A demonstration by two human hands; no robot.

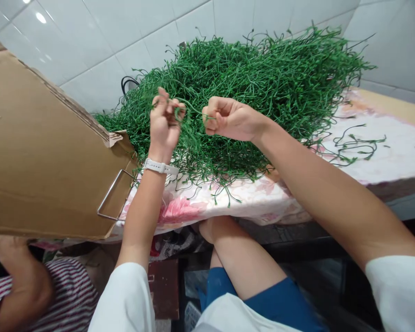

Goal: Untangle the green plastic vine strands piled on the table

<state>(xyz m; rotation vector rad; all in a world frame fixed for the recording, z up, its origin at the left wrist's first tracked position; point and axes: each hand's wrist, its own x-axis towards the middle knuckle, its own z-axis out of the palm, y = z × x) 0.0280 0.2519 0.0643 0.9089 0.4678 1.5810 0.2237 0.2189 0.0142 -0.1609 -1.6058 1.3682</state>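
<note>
Both my hands are raised over the front of a big heap of thin green plastic-looking stems (pixel 263 78) with small forked tips. My left hand (pixel 166 120), with a white band at its wrist, is closed on a few green stems (pixel 182 115) that hang in a loop from the fingers. One strand runs from there across to my right hand (pixel 228 117). Its fingers are curled in a pinch on that strand's end. The hands are a short distance apart.
A large cardboard sheet or box (pixel 48 147) stands at the left, with a bent metal wire frame (pixel 112 193) by its corner. Loose stems (pixel 359 145) lie on the flowered tablecloth (pixel 401 143) at the right. White tiles rise behind. Another person in a striped shirt (pixel 69 290) sits at lower left.
</note>
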